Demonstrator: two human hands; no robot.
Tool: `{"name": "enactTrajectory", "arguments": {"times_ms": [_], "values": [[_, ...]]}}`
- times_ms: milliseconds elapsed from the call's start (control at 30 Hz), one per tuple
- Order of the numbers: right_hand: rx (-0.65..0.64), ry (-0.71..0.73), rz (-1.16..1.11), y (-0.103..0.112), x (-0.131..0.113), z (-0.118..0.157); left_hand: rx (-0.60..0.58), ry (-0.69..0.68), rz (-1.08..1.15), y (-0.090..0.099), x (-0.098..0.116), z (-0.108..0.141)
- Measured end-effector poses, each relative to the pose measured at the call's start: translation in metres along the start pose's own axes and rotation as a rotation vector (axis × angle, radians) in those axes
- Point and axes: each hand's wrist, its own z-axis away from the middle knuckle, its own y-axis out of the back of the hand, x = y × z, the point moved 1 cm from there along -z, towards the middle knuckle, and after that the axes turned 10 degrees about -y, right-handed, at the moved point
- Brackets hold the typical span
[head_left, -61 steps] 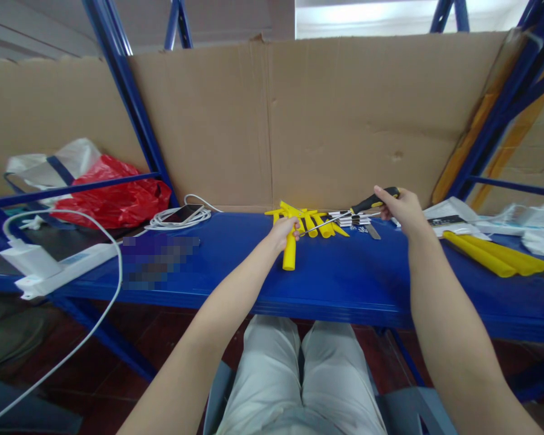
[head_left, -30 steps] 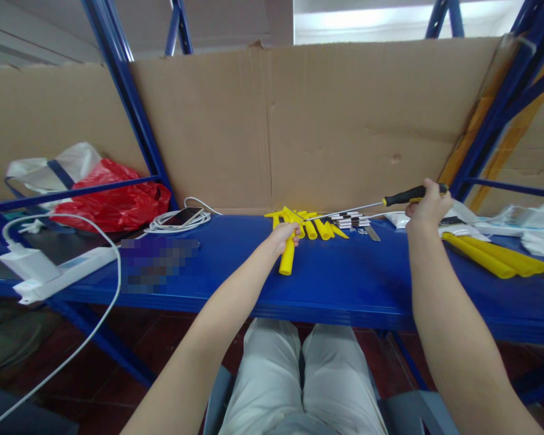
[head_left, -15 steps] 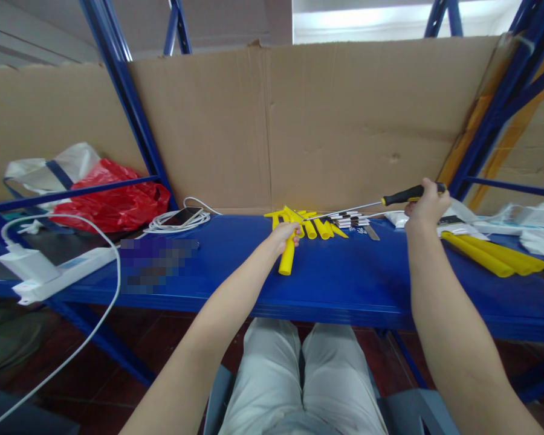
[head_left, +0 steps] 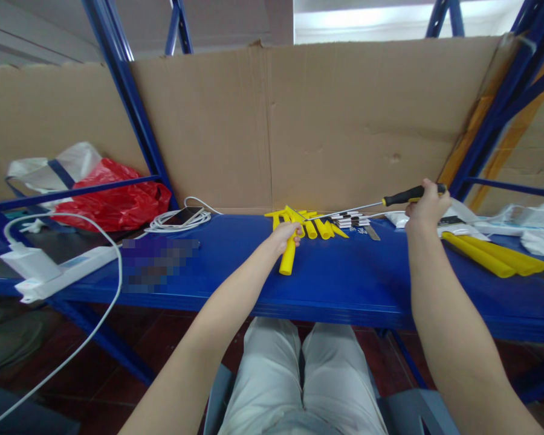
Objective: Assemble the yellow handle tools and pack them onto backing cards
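Observation:
My left hand [head_left: 288,236] is closed around a yellow tube-like handle piece [head_left: 287,261], whose lower end sticks out below my fingers over the blue shelf. My right hand [head_left: 427,204], raised at the right, grips the black and yellow handle of a long screwdriver [head_left: 403,196]. Its thin shaft slants down to the left, and the tip meets the upper part of the yellow piece just above my left hand. Whether a screw sits at the tip is too small to make out. Several similar yellow pieces [head_left: 321,229] lie just behind and beside my left hand.
White-and-black packs [head_left: 348,220], tiny metal bits [head_left: 359,230] and a flat metal strip [head_left: 372,232] lie right of the yellow pieces. Long yellow tubes [head_left: 494,257] rest at right. At left are a power strip [head_left: 72,272], coiled cable [head_left: 163,225] and red bag [head_left: 115,196]. Cardboard [head_left: 335,127] stands behind.
Almost nothing differs. Both hands keep their holds, the screwdriver tip stays on the yellow piece, and the whole view has shifted very slightly.

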Motion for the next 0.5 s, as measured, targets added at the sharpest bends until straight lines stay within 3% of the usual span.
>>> {"name": "enactTrajectory", "arguments": {"times_ms": [500], "values": [[0.006, 0.021, -0.025, 0.002, 0.005, -0.009, -0.024, -0.008, -0.027, -0.001, 0.0, -0.001]]}}
